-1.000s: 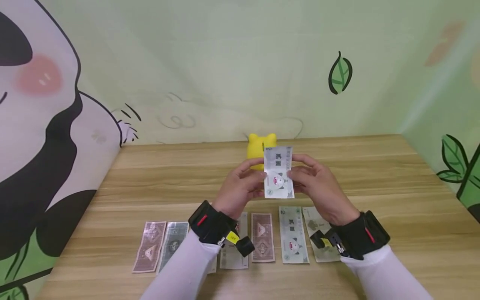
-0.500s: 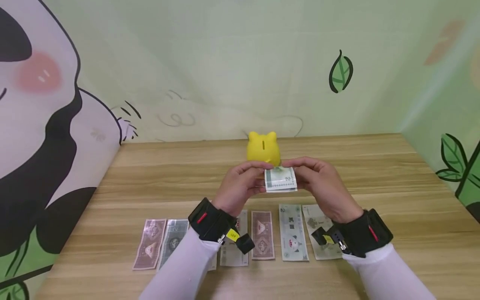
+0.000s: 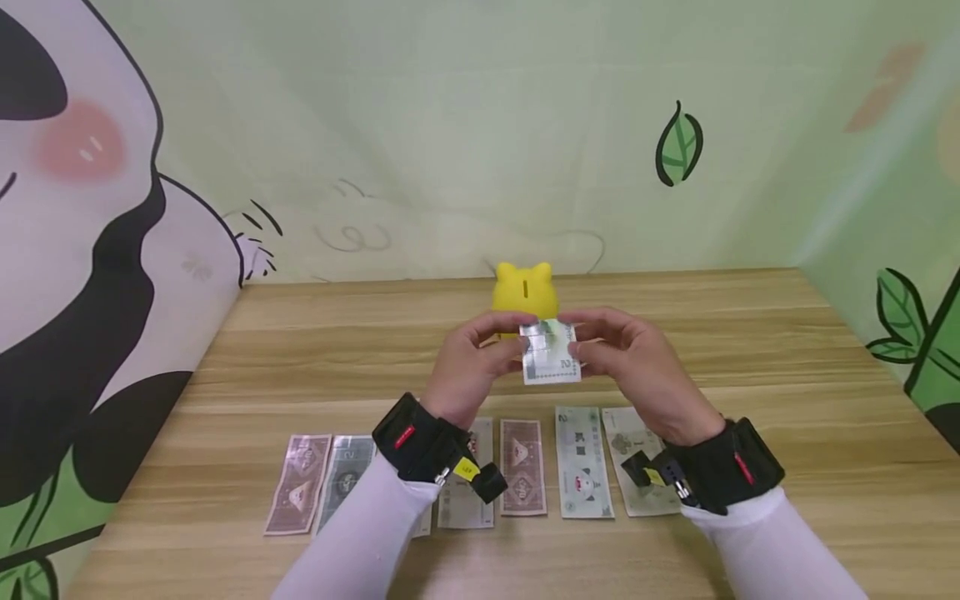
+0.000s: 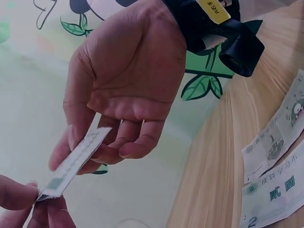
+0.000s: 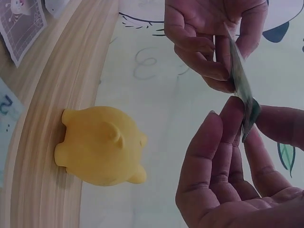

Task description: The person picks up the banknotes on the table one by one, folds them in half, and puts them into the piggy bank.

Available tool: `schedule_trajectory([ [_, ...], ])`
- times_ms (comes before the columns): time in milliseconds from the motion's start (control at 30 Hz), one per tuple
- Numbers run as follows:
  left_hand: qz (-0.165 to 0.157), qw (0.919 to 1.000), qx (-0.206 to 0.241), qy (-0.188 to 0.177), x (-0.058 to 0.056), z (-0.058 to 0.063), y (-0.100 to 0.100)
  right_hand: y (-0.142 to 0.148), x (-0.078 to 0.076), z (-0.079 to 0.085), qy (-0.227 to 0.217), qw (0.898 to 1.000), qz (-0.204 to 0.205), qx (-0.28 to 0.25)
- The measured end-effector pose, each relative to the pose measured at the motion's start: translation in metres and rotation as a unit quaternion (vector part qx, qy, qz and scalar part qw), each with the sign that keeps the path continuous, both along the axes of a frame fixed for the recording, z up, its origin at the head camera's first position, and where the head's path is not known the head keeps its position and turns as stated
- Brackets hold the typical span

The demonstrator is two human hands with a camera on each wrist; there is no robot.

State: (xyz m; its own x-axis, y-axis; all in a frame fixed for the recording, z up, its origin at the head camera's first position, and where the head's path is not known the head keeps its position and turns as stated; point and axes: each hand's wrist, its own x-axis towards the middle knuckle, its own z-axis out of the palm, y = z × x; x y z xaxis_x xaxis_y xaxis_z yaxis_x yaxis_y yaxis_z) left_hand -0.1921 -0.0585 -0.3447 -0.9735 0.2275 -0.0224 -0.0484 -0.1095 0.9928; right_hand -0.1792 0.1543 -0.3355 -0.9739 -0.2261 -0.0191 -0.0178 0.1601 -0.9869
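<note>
A play banknote [image 3: 549, 354] marked 2 is folded over into a short piece, held up above the table in front of the yellow piggy bank [image 3: 525, 287]. My left hand [image 3: 472, 362] pinches its left edge between thumb and fingers. On the opposite edge my right hand [image 3: 645, 375] pinches it the same way. Seen from the left wrist, the folded banknote [image 4: 78, 161] spans the two hands, its layers slightly apart at one end. In the right wrist view the banknote [image 5: 241, 76] appears nearly edge-on, with the piggy bank [image 5: 102, 147] off to the left.
A row of play banknotes lies along the near part of the wooden table [image 3: 810, 375], among them a brown note [image 3: 522, 467], a pale green note [image 3: 585, 462] and a grey-white note [image 3: 637, 467]. My left forearm covers part of the row. A printed wall [image 3: 450, 150] stands behind.
The banknote was one long upright strip a second ago; its top is now folded down over the front. Since half a second ago the folded note has tipped to face the camera more.
</note>
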Motion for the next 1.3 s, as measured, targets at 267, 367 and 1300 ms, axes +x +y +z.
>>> schedule_trajectory([
  [267,-0.006,0.9993,-0.026,0.024,0.0002,-0.0013,0.0031,0.0000,0.0006,0.0005,0.035,0.999,-0.026,0.019],
  [367,-0.015,0.9991,-0.034,0.021,0.0009,-0.0019,0.0041,-0.0003,0.0012,0.0008,0.039,0.998,-0.036,0.017],
  [1300,0.028,0.9986,-0.010,0.043,-0.0022,-0.0037,0.0037,-0.0043,-0.0013,0.0015,0.043,0.997,-0.058,-0.032],
])
